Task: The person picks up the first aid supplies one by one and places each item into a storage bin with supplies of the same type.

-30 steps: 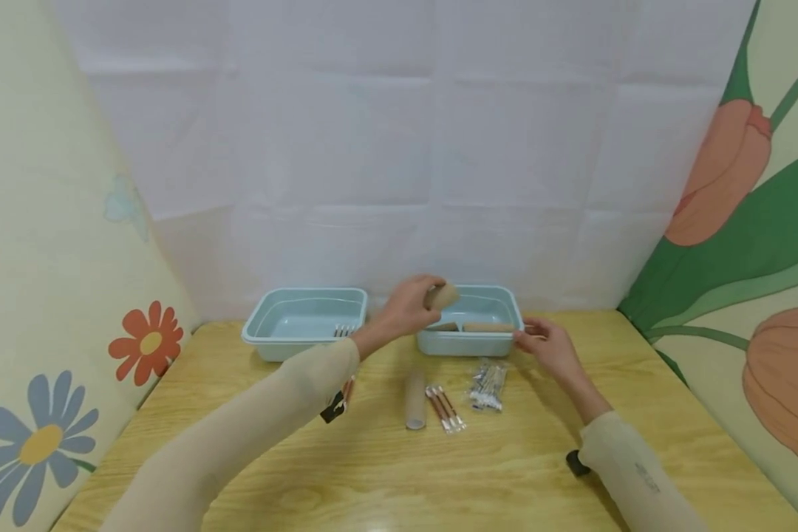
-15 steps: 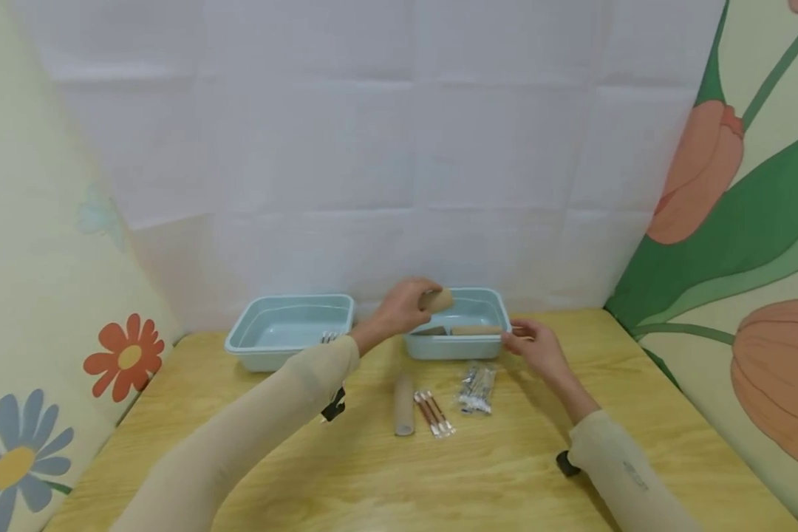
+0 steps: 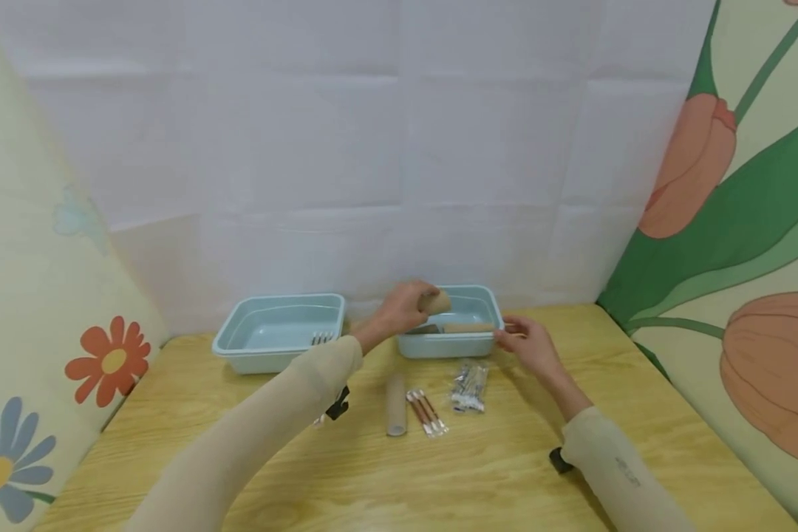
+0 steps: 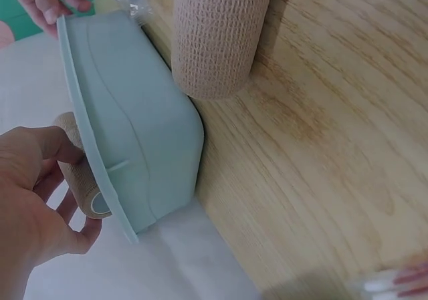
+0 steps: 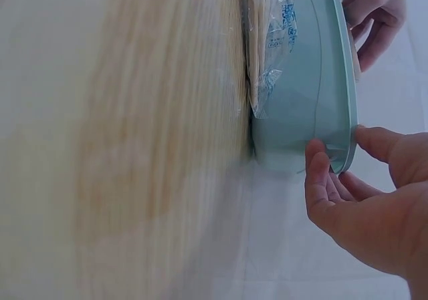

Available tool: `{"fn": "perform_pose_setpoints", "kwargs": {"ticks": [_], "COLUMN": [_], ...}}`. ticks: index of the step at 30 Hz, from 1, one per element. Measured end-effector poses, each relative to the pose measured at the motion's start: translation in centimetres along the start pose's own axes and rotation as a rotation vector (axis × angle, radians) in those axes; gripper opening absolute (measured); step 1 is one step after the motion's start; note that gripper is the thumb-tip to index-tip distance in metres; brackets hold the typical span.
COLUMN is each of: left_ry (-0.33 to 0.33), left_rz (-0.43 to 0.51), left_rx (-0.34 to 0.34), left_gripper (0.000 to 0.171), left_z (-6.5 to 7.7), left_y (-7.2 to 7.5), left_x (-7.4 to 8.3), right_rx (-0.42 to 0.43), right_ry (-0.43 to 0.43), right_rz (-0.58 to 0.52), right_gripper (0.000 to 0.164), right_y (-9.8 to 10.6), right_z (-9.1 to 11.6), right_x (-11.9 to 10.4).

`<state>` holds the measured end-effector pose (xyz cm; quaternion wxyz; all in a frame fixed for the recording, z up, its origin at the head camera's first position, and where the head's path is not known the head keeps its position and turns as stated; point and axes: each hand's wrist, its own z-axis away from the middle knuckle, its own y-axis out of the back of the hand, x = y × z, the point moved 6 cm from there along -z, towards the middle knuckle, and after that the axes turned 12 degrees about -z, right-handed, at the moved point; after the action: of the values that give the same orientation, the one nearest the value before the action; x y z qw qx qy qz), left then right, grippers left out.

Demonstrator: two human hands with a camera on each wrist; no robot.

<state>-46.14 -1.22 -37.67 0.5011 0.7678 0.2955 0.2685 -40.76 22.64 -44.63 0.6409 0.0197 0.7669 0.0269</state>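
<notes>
My left hand [image 3: 402, 307] holds a tan elastic bandage roll [image 4: 83, 173] between thumb and fingers, at the near left rim of the right-hand pale blue plastic bin [image 3: 448, 345]. Inside that bin lie another tan roll [image 3: 468, 327] and a dark grey item [image 3: 428, 329], only partly seen. At the bin's right end, my right hand [image 5: 374, 206] grips the rim corner, thumb on one side and fingers on the other. One more textured bandage roll [image 4: 217, 43] rests on the table in front of the bin.
A second blue bin [image 3: 259, 360] at left holds white-tipped sticks [image 3: 322, 338]. Bagged brown swabs [image 3: 428, 414] and a clear packet of swabs [image 3: 469, 386] lie on the wooden table [image 3: 399, 488]. A white sheet [image 3: 346, 148] hangs behind.
The head view has shifted, so the bins and table items appear further left. My left hand has lowered the bandage roll slightly toward the bin; the right hand stays at the rim.
</notes>
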Motion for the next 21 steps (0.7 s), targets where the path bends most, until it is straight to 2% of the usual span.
{"fn": "perform_pose_setpoints", "kwargs": {"ticks": [7,10,16,21], "left_ry": [0.012,0.030,0.101,0.156], "left_rz": [0.027,0.051,0.116,0.116], "left_rx": [-0.021,-0.021,-0.035,-0.028], "left_gripper": [0.043,0.043,0.047,0.046], "left_z": [0.2,0.3,0.8,1.1], "left_y": [-0.4,-0.5,-0.6,-0.3], "left_x": [-1.4,-2.0,-2.9,-3.3], "right_rx": [-0.005,-0.008,-0.010,-0.025], "right_ry": [0.059,0.055,0.002,0.020], "right_rz": [0.008,0.003,0.027,0.026], "right_gripper": [0.048,0.047,0.046,0.048], "right_y": [-0.5,-0.6,-0.6,-0.3], "right_z": [0.2,0.1,-0.3,-0.4], "right_x": [-0.2,-0.2,0.3,0.3]}}
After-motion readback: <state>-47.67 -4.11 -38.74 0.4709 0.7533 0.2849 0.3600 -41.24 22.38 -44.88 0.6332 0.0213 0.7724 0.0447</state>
